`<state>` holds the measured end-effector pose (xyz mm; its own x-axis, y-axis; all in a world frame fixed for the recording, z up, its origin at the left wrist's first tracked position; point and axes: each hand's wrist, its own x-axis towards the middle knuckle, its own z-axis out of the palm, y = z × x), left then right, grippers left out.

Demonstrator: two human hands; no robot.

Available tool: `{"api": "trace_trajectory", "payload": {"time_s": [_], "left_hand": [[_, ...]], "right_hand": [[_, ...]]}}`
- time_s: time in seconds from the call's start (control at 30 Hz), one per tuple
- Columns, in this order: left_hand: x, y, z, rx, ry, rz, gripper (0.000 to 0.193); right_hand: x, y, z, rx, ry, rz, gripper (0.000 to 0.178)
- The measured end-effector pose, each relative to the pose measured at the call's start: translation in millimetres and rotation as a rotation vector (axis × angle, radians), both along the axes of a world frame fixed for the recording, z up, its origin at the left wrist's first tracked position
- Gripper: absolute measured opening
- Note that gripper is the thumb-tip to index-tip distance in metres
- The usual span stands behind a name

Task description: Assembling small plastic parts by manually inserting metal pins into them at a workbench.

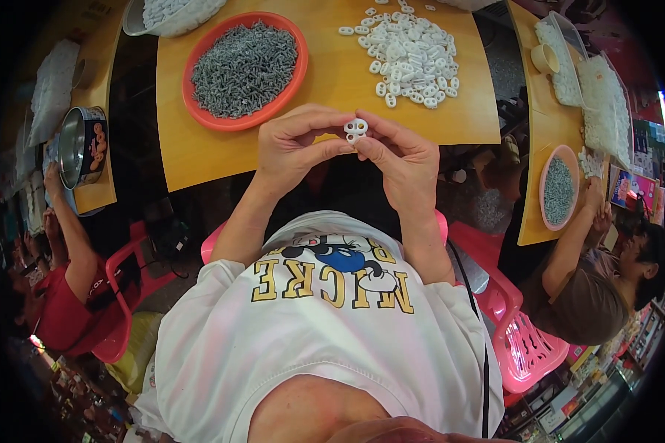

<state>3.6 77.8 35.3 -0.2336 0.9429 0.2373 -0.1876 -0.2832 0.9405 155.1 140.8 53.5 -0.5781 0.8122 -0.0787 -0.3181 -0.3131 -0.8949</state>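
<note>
Pinched between the fingertips of both hands, just over the table's near edge, is a small white plastic piece (356, 127) with oval ends and holes. It may be more than one piece pressed together; I cannot tell. My left hand (297, 142) grips its left side with thumb and forefinger. On the other side, my right hand (405, 153) closes thumb and fingers on it. Beyond my left hand, an orange-red basin (301, 68) holds a heap of small grey screws (242, 72). A loose pile of similar white two-holed pieces (415, 60) lies beyond my right hand.
The yellow table (199, 164) ends just before my body. Clear containers of white pieces stand at its far edge. People work at side tables: a round tin (83, 151) is on the left, a pink bowl of grey screws (547, 193) on the right. Pink chairs (521, 347) flank me.
</note>
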Motion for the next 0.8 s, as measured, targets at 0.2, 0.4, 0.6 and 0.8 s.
{"api": "trace_trajectory", "payload": {"time_s": [0.2,0.4,0.6,0.8], "left_hand": [[2,0,0,0.013,0.024,0.027,0.034],[3,0,-3,-0.089,-0.124,0.080,0.021],[15,4,2,-0.239,-0.436,0.205,0.014],[15,3,-3,-0.256,-0.401,0.187,0.014]], "right_hand": [[-1,-1,1,0.071,-0.029,-0.015,0.034],[-2,-3,6,0.096,-0.201,-0.056,0.035],[-3,-4,7,0.076,-0.231,-0.077,0.036],[-2,-3,2,0.100,-0.223,-0.080,0.033]]}}
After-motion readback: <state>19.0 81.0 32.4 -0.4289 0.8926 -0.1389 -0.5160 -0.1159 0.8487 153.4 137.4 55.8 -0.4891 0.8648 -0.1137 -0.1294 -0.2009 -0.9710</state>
